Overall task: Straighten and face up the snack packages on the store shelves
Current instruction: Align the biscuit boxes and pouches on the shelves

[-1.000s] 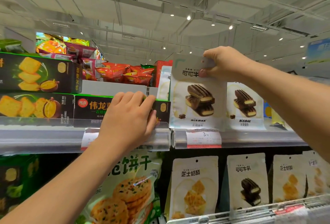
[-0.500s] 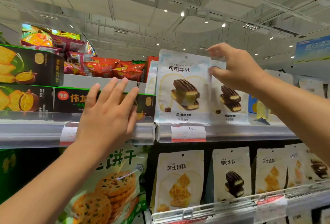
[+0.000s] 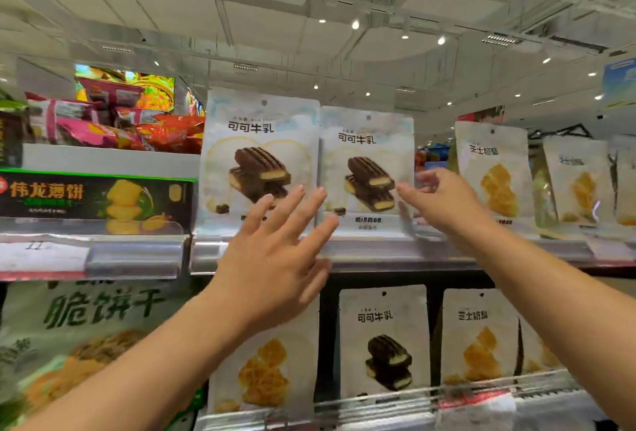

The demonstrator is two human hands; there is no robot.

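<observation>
While your left hand (image 3: 275,258) hangs with fingers straight and spread in front of the lower edge of the left cocoa-milk pouch (image 3: 258,162), that pouch stands upright on the upper shelf (image 3: 378,251), facing you. Your right hand (image 3: 444,200) reaches with loose, parted fingers at the right edge of the neighbouring cocoa-milk pouch (image 3: 364,169), holding nothing; whether it touches is unclear.

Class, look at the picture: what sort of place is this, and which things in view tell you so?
Most likely a supermarket snack aisle: tiered shelves with a price-tag rail, rows of identical chocolate cake pouches, and a green biscuit box facing outward.
</observation>
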